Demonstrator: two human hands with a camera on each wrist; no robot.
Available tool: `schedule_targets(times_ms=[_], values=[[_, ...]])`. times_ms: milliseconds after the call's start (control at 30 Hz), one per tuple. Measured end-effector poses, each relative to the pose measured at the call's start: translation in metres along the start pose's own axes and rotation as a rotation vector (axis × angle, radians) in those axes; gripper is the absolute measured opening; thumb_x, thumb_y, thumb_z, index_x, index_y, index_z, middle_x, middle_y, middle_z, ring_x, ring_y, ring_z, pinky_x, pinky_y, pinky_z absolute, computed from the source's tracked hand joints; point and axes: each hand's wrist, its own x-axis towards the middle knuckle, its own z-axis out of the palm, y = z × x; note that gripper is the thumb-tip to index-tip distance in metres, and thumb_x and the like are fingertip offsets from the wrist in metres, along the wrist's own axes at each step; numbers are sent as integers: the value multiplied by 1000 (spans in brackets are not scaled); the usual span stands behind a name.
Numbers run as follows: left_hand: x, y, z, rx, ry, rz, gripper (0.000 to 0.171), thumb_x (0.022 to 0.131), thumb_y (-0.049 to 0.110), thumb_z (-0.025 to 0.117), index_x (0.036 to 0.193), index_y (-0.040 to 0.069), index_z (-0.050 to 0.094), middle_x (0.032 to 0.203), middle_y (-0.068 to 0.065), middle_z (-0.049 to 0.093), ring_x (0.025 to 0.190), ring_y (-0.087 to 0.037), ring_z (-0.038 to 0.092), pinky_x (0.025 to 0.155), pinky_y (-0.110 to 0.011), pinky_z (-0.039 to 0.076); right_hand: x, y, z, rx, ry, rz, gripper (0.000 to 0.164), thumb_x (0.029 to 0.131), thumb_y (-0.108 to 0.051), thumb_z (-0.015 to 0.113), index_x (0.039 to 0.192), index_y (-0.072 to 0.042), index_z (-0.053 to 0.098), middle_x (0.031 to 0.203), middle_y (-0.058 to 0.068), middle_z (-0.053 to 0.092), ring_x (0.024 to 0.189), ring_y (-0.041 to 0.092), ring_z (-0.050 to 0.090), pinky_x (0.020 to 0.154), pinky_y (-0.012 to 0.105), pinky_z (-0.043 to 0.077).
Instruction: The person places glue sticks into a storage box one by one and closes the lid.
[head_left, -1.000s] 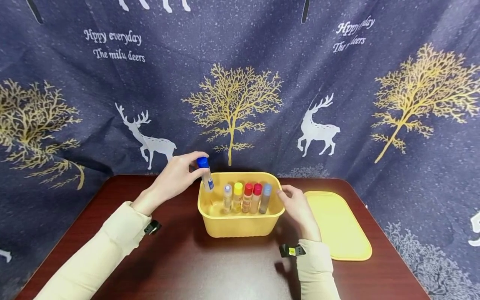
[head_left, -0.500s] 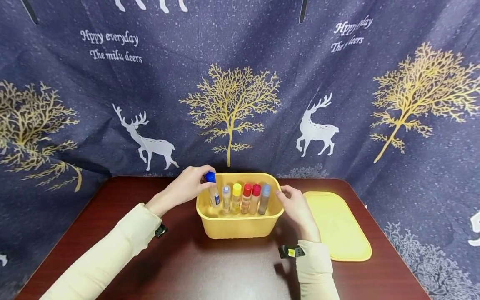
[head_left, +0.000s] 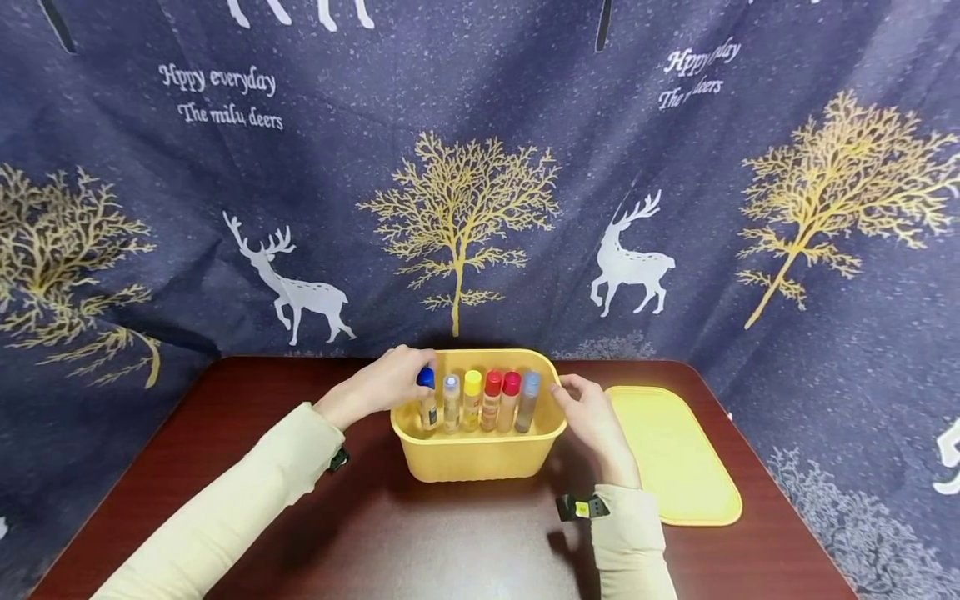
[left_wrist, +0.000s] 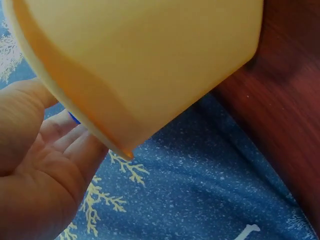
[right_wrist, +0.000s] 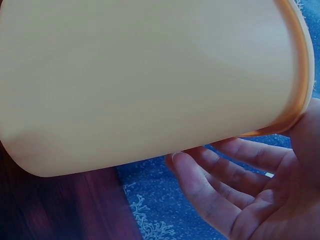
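My left hand (head_left: 386, 385) reaches over the left end of a yellow plastic box (head_left: 476, 458). Its thumb and fingers pinch the blue cap of a small clear bottle (head_left: 428, 412), which stands upright inside the box. To the right of it, several similar capped bottles stand in a row: a pale-capped bottle (head_left: 452, 404), a yellow-capped bottle (head_left: 472, 402), two red-capped bottles (head_left: 491, 402) and a grey-blue bottle (head_left: 528, 402). My right hand (head_left: 596, 425) holds the box's right end, thumb at the rim. In the left wrist view the box wall hides nearly all of the bottle.
A flat yellow lid (head_left: 675, 458) lies on the dark red-brown table (head_left: 465, 542), right of the box. Behind the table hangs a dark blue cloth (head_left: 480, 100) printed with deer and trees.
My left hand has moved right and down, lowering the blue-capped bottle from above the box's left rim into the row. The right hand has stayed at the box's right end.
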Motion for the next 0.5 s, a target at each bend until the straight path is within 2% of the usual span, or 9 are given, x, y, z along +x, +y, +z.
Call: schedule_targets(times_ms=[267,500], values=[[8,7,-1,69,-75,10,18,83,8,76,91,6,61,68,0,50,60,-14,45,54,-26,37,1,-1,0,-16,6,-14,28,99,-19,57,117,3,65,105,18,70,95,30,67,89,44,49],[12,7,3,81,-89,-13,18,82,6,76,88,9,60,72,0,53,66,-17,49,60,-29,41,-1,-1,1,-28,7,-15,29,99,-20,58,116,2,66,105,17,70,95,31,67,88,44,49]])
